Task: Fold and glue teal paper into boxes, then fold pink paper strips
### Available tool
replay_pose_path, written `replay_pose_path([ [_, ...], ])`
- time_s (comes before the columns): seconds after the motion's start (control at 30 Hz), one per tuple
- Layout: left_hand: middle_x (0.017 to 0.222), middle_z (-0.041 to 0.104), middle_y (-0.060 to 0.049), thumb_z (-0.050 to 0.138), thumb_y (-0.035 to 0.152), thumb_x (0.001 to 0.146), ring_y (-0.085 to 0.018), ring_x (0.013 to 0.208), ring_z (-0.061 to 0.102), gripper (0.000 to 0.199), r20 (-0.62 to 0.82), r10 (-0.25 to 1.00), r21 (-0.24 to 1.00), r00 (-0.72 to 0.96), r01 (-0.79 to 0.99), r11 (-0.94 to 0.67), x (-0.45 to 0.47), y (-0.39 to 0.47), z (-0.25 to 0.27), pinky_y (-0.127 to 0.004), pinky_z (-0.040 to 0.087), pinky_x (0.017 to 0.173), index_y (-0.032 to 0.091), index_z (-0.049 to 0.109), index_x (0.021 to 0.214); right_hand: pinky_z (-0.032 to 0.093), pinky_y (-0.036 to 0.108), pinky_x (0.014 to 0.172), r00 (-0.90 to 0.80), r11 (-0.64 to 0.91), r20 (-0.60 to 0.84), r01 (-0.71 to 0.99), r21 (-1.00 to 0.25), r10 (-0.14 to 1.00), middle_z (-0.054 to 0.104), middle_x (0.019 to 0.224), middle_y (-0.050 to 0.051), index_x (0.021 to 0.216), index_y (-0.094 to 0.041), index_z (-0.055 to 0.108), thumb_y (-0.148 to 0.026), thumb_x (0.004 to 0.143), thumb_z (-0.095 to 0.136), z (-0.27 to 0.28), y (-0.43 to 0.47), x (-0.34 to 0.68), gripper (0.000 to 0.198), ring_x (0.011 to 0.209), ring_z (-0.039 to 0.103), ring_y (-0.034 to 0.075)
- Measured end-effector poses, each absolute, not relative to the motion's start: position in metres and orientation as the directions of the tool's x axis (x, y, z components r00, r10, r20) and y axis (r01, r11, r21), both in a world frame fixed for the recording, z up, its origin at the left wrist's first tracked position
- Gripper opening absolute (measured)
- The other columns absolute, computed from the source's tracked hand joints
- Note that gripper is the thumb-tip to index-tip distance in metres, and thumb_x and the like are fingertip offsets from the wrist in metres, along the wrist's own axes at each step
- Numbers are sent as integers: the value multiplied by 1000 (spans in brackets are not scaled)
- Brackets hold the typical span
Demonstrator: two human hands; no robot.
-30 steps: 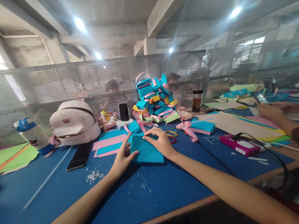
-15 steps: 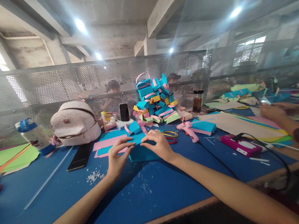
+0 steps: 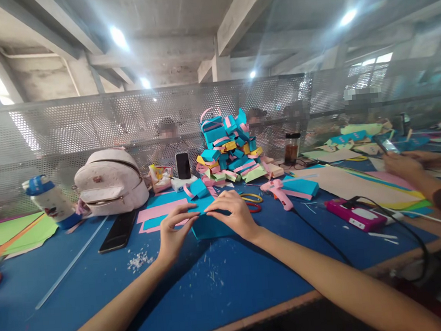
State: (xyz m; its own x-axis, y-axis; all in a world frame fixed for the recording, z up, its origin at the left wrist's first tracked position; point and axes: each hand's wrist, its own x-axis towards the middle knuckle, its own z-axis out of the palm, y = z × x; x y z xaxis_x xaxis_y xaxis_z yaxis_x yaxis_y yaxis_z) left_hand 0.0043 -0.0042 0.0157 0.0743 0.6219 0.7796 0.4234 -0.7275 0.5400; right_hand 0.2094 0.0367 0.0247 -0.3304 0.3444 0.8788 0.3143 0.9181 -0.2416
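Observation:
A blue paper box (image 3: 212, 227) stands on the table in front of me. My left hand (image 3: 174, 230) pinches its top edge between thumb and fingers at the left. Close beside it, my right hand (image 3: 234, 213) pinches the same edge, and the two sets of fingertips almost meet. Behind my hands lies a small blue paper piece (image 3: 198, 188) with a pink strip. Pink paper sheets (image 3: 158, 212) lie to the left of the box. Scissors with yellow and red handles (image 3: 252, 199) are partly hidden behind my right hand.
A pink glue gun (image 3: 279, 194) with its cord and a magenta power strip (image 3: 356, 215) are on the right. A pile of paper pieces (image 3: 227, 154) rises at the back. Leftward are a phone (image 3: 118, 232), backpack (image 3: 110, 183) and bottle (image 3: 52, 203). Another person's hands (image 3: 406, 170) hold a phone.
My right hand's fingertips have shifted slightly left along the box edge, closer to my left hand. The left hand stays almost still.

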Motion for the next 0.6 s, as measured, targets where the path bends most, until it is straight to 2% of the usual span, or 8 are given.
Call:
replay_pose_path([
  [0.27,108,75,-6,71,29,85,-25,104,68,10,752,657,588,51,399,-704,4,-3,16,-42,53,96,27,79,91,38,36,79,-305,904,887,361,-230,348,74,80,1,81,-23,73,-36,91,68,24,38,208,17,80,60,20],
  [0.47,124,70,-10,75,37,79,-28,113,68,43,691,722,678,13,333,-655,6,3,9,-45,55,97,24,70,119,38,36,79,-298,889,882,394,-235,365,74,81,0,80,-23,71,-32,91,68,23,43,209,14,81,60,20],
  [0.6,121,72,-10,72,37,82,-28,112,69,41,656,754,720,-27,324,-614,7,3,6,-45,55,98,21,70,120,39,36,78,-278,882,884,403,-246,375,74,80,0,79,-24,71,-31,90,69,23,44,209,13,80,60,21],
])
